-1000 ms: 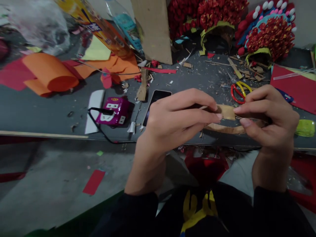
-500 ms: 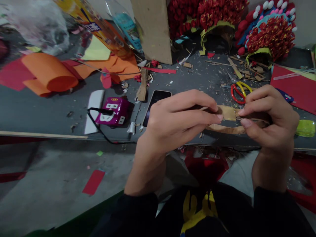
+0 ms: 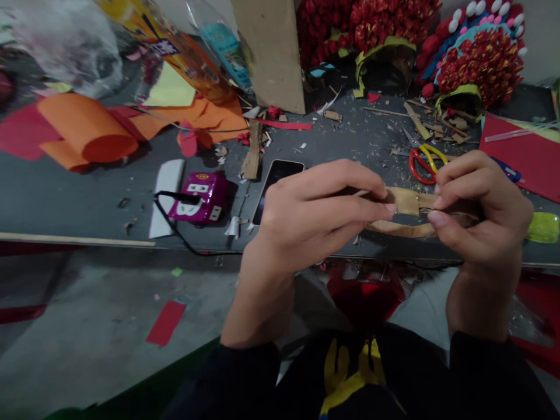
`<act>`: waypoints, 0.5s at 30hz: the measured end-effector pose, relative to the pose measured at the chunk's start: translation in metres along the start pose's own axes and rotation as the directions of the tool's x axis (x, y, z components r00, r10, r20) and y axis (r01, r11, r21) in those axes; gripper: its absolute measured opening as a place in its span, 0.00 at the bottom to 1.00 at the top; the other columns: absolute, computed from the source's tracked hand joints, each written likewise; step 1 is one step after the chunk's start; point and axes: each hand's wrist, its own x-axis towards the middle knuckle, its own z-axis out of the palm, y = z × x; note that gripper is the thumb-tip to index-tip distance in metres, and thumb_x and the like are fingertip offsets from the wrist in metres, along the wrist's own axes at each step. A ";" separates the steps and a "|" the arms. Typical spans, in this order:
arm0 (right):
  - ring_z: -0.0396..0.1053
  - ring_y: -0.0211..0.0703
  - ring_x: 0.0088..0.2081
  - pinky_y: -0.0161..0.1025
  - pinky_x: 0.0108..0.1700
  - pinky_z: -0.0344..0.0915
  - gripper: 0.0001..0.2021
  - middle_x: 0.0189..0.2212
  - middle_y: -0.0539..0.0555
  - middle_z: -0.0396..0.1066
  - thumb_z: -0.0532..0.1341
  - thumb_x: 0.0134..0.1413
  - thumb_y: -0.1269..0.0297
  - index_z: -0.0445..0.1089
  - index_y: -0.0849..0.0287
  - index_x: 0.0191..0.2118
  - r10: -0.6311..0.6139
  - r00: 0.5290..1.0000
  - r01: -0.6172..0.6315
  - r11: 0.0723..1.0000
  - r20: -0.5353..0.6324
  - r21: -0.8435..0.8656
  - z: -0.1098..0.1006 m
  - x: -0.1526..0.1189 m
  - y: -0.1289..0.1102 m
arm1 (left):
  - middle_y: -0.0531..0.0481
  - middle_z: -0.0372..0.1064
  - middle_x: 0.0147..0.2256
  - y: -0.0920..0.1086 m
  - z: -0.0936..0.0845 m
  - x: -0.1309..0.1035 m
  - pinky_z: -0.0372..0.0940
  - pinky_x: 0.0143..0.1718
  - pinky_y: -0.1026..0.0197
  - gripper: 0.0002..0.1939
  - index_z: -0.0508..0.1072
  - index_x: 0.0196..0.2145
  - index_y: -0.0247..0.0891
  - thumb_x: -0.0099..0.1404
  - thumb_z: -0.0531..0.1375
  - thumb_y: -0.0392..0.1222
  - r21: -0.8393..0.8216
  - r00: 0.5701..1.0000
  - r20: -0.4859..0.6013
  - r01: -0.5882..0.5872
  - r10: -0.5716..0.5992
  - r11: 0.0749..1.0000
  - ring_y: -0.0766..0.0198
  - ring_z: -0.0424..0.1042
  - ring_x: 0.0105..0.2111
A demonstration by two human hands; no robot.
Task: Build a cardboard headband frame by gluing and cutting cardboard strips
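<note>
A tan band [image 3: 406, 202], bent into a loop, is held between the person's two hands over the near edge of the worktop [image 3: 65, 201]; whether its lower side touches the surface cannot be told. The left hand [image 3: 310, 213] is nearly closed, its fingertips pressed on the left part of the wider flat piece at the front of the loop. The right hand [image 3: 485, 204] pinches a narrower strip just beyond that piece's right end, thumb and fingertip close together, the other fingers curled. Just behind the band lie scissors [image 3: 422, 150] with red and yellow handles, and to the right of the right hand is a lime tub [image 3: 542, 227]. A phone [image 3: 282, 170] lies partly hidden behind the left hand. Farther left sits a purple socket [image 3: 207, 201] with a black cable [image 3: 168, 223], beside a white strip [image 3: 166, 175]. Scraps of cardboard [image 3: 252, 160] are strewn about. At the back, a tall board [image 3: 275, 64] stands near a bottle [image 3: 225, 49], with red flowered pieces [image 3: 394, 23] to its right. On the far left are an orange roll [image 3: 87, 125] and a plastic bag [image 3: 70, 49]. A red slip [image 3: 166, 322] lies on the floor [image 3: 105, 309].
</note>
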 end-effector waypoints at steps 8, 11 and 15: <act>0.65 0.41 0.29 0.41 0.24 0.63 0.11 0.30 0.48 0.68 0.66 0.46 0.72 0.64 0.50 0.31 0.047 0.999 -0.046 0.998 -0.026 0.036 0.002 0.000 -0.002 | 0.53 0.76 0.36 -0.002 0.000 0.000 0.74 0.39 0.66 0.09 0.75 0.33 0.40 0.61 0.65 0.26 -0.019 0.999 -0.022 -0.044 0.044 0.999 0.68 0.77 0.36; 0.64 0.41 0.29 0.40 0.23 0.60 0.11 0.29 0.48 0.67 0.65 0.46 0.72 0.63 0.50 0.32 0.049 0.998 -0.046 0.997 -0.045 0.056 0.002 0.000 -0.003 | 0.53 0.76 0.36 -0.002 0.000 0.000 0.74 0.38 0.67 0.10 0.74 0.34 0.41 0.62 0.65 0.26 0.002 0.998 -0.017 -0.062 0.062 0.998 0.69 0.77 0.36; 0.66 0.43 0.31 0.41 0.24 0.63 0.15 0.31 0.50 0.69 0.65 0.45 0.74 0.68 0.49 0.39 0.058 0.998 -0.055 0.996 -0.032 0.065 0.002 -0.001 -0.004 | 0.53 0.76 0.36 0.000 0.000 0.000 0.74 0.39 0.65 0.08 0.74 0.34 0.41 0.63 0.64 0.29 -0.004 0.999 -0.019 -0.031 0.031 1.000 0.68 0.78 0.36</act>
